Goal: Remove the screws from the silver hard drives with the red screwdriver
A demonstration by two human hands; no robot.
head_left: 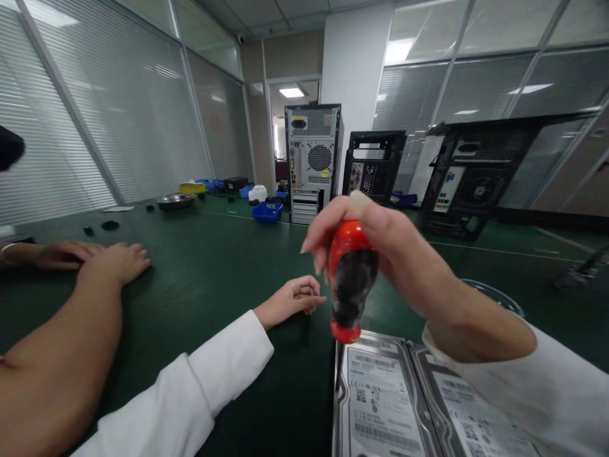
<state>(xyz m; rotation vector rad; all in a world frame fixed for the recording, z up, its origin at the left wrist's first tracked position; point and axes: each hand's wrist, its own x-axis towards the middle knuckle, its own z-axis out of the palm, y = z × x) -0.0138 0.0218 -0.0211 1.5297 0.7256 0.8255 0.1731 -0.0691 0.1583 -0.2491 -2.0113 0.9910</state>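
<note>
My right hand (380,244) is wrapped round the red and black handle of a screwdriver (353,285). The shaft points down, its tip over the left edge of a hard drive (380,397); whether it sits on a screw is too small to tell. A second hard drive (469,406) lies against the right side of the first, both label side up. To the left of the drives, my left hand (295,299) rests on the green table with its fingers curled in and the thumb against them. Anything inside those fingers is hidden.
Another person's hands (111,263) rest on the table at the left. Computer cases (314,162) stand along the back, one tilted (476,178). A blue tray (267,212) and a metal dish (176,201) sit further back; a round clear dish (495,295) is behind my right wrist.
</note>
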